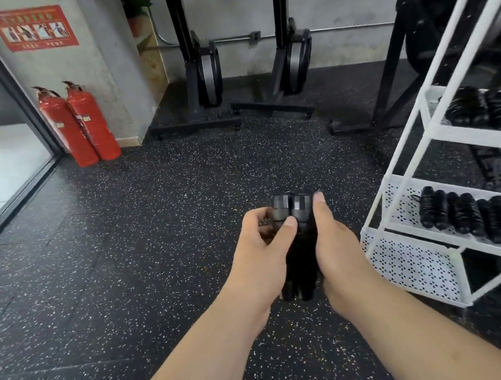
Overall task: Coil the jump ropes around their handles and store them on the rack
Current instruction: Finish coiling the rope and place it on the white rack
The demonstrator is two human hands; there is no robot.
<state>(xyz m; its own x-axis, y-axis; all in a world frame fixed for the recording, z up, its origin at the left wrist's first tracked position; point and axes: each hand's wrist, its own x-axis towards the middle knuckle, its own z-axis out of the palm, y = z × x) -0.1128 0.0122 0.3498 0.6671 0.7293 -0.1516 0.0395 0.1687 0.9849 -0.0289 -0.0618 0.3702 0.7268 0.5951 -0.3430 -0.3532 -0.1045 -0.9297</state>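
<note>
Speckled gym floor (123, 235) fills the frame; at lower centre, left hand (261, 241) and right hand (336, 242) both grasp a coiled jump rope (298, 240), white rack (435, 231) at right.

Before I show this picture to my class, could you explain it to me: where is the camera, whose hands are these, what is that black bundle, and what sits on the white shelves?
There is no machine here. The single picture comes from a camera worn on a person's head, looking forward and down at their own bare hands. The left hand and the right hand hold one black jump rope between them, and the left fingers curl round it. To the right stands a white rack whose shelves carry more coiled ropes. The floor is dark and speckled.
</note>
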